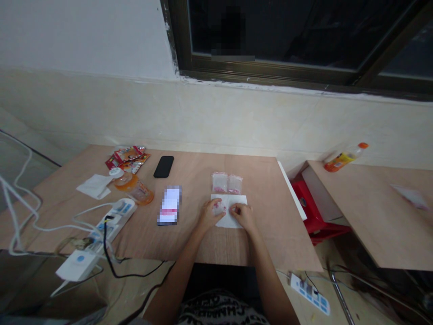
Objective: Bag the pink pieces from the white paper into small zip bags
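On the brown table, a white sheet of paper lies under both hands. My left hand curves its thumb and fingers around what looks like a small clear bag with pink bits in it, over the paper's left half. Over the right half, my right hand pinches its thumb and fingertips together; what they hold is too small to make out. Just beyond the paper stand out two small clear zip bags, a left one and a right one, side by side with pink bits at their lower ends.
To the left are a lit phone, a black phone, an orange drink bottle, snack packets, a tissue and a power strip with trailing cables. A red stool stands between this table and another table.
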`<action>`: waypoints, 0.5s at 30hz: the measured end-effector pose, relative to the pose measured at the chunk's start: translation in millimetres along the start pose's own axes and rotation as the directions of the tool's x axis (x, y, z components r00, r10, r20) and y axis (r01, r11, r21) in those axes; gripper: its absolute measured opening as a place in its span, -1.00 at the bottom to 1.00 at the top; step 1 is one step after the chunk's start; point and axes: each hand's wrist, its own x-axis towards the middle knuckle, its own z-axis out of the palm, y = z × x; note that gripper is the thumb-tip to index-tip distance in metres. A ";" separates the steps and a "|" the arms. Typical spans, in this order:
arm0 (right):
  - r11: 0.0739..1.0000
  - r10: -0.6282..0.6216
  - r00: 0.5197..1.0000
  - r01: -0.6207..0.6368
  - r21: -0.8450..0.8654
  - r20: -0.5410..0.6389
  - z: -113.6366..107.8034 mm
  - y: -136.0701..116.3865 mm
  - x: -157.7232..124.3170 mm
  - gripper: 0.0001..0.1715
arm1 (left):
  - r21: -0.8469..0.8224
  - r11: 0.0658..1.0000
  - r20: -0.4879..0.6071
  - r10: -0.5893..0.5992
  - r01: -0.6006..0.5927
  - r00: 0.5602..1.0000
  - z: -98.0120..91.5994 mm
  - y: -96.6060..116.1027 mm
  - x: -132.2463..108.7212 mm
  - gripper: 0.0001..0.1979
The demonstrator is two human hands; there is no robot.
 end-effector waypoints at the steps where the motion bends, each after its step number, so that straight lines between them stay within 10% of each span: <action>1: 1.000 0.001 1.000 -0.001 0.009 -0.003 -0.1 -0.1 0.1 -0.81 | -0.002 1.000 -0.001 0.000 0.000 1.000 0.4 -0.7 0.1 -0.48; 15: 0.988 -0.054 0.998 0.056 0.144 -0.022 12.6 -7.3 10.6 -0.78 | -0.026 1.000 -0.006 0.005 -0.005 1.000 3.2 -5.6 -0.2 -0.48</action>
